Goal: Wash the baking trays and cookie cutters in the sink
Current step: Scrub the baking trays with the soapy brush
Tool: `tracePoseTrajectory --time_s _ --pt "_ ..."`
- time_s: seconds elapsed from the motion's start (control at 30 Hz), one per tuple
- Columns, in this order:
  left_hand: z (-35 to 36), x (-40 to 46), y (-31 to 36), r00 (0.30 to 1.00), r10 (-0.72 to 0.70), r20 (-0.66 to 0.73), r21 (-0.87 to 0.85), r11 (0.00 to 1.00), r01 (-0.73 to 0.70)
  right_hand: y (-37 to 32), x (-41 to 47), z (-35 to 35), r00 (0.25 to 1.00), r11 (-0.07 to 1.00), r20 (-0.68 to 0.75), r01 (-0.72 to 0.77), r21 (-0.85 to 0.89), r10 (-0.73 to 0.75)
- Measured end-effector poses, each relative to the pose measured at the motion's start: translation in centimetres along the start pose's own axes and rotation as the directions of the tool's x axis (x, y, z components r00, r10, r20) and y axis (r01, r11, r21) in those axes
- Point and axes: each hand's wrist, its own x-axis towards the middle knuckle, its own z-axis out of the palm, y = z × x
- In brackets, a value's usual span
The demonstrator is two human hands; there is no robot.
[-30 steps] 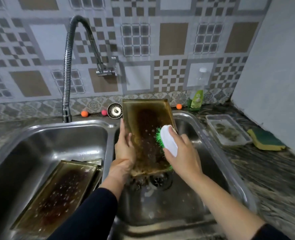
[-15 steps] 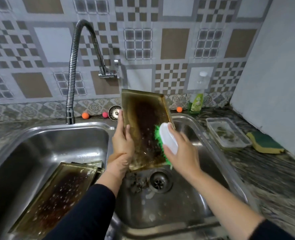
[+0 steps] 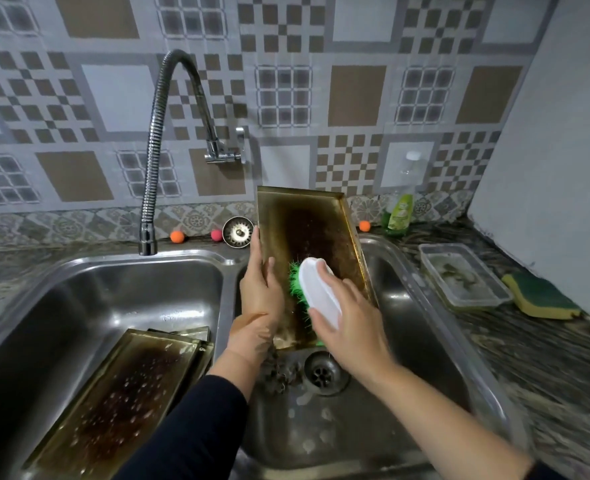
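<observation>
A: Where is the baking tray (image 3: 307, 233) kept?

B: It is held upright over the right basin (image 3: 401, 393) of the sink, its lower edge just above the drain (image 3: 323, 372), its upper edge level with the backsplash. Its left rim is gripped by the left hand (image 3: 260, 292), thumb laid on the inner face, fingers wrapped behind.

A: And the right hand (image 3: 352, 323)?

B: A white-backed brush (image 3: 319, 296) is clasped by it, fingers curled over the back, and the green bristles are pressed against the tray's browned face, near the lower half.

A: How much room is left at the edges?

B: A gap is seen between the tray's right rim and the basin wall. Dark crumbs are gathered by the drain. The left basin (image 3: 113, 299) is partly taken up by stacked trays (image 3: 127, 393) leaned against its near wall.

A: And the counter?

B: A clear container (image 3: 463, 277) and a sponge (image 3: 539, 297) are set to the right, well apart from the sink rim. A soap bottle (image 3: 399, 213) is stood behind the basin, near the wall.
</observation>
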Motion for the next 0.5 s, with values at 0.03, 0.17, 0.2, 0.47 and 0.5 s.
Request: tracePoseTrajectory --time_s 0.03,0.17,0.2,0.47,0.5 --pt "-0.1 -0.1 0.1 1.0 0.001 0.012 -0.002 1.0 -0.001 -0.2 0.0 0.1 1.0 1.0 -0.02 0.012 -0.007 -0.012" --pt "0.9 -0.8 1.0 0.99 -0.016 0.139 -0.024 1.0 0.02 -1.6 7.1 -1.1 0.987 0.998 -0.148 -0.056 -0.011 0.054" --pt "1.2 -1.1 1.0 0.989 -0.018 0.147 -0.029 0.999 0.022 -1.9 9.2 -1.5 0.985 0.997 -0.155 -0.078 -0.03 0.072" --pt "-1.9 0.3 0.6 0.995 -0.102 -0.012 -0.032 0.994 0.101 -2.3 1.1 1.2 0.994 0.999 0.104 0.035 0.01 -0.036" --pt "-2.2 0.1 0.6 0.995 -0.099 0.006 -0.032 0.995 0.099 -2.4 0.0 1.2 0.993 0.998 0.098 0.065 0.001 -0.065"
